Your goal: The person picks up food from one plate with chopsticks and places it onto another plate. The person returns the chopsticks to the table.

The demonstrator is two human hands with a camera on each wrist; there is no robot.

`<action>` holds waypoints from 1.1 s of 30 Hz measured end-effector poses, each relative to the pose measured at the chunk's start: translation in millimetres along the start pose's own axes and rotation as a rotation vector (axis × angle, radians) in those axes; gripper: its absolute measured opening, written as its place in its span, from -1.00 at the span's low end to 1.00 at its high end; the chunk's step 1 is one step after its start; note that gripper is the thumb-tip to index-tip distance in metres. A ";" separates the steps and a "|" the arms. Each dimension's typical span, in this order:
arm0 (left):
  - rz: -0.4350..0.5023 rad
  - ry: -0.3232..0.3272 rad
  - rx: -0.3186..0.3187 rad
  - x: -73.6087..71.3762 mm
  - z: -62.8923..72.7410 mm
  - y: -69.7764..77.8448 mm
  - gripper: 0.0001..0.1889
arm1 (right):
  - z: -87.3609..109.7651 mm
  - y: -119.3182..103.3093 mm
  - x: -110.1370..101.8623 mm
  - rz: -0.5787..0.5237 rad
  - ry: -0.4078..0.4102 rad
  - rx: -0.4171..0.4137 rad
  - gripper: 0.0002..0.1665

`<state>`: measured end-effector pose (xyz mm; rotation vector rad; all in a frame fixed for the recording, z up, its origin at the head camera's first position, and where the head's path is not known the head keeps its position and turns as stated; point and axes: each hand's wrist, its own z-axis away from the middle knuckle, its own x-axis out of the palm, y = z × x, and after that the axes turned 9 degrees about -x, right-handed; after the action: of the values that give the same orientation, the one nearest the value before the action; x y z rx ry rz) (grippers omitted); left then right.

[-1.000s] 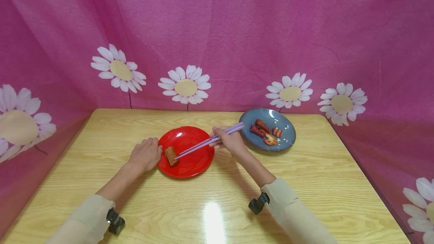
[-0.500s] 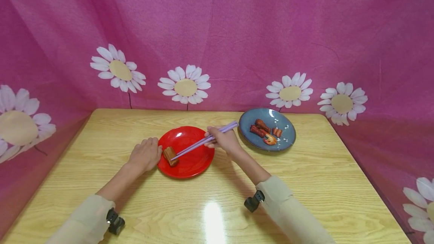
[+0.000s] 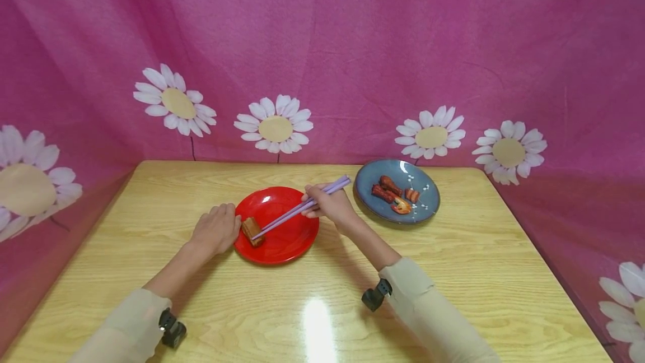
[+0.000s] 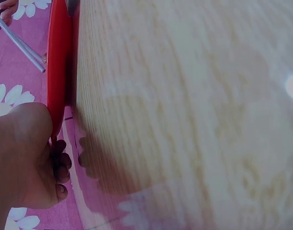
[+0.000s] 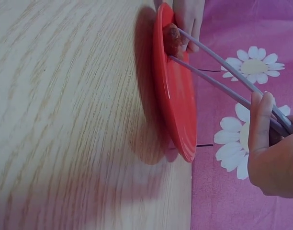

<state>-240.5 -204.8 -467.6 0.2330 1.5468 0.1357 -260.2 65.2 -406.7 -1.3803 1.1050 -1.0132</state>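
In the head view, a red plate [image 3: 282, 251] lies left of centre on the table. My left hand [image 3: 216, 231] holds its left rim, the thumb at the edge and the fingers bent beside it. A brown, ridged piece of meat [image 3: 250, 228] sits on the plate's left part, near that thumb. My right hand [image 3: 330, 206] grips a pair of purple chopsticks [image 3: 336, 185] over the plate's right side. In the right wrist view, the chopstick tips stand apart, one at each side of the meat [image 5: 173, 42], right at its surface.
A blue-grey plate [image 3: 425, 181] with white blossoms stands at the back right. On it lie a drumstick [image 3: 389, 185], a shrimp-like piece [image 3: 401, 206] and other meat pieces. Behind the wooden table [image 3: 443, 273] hangs a pink flowered cloth [image 3: 353, 71].
My right hand has moved a little left with the chopsticks, and their tips have come further over the meat. The meat has shifted slightly left. My left hand has stayed on the rim.
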 end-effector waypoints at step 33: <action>-0.009 0.008 0.012 -0.1 0.3 1.6 -0.78 | 2.7 9.7 2.2 -0.069 0.127 0.129 -0.67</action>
<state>-240.1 -203.2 -467.1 0.2350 1.5571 0.1200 -258.0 63.4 -416.6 -1.2723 1.0706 -1.2154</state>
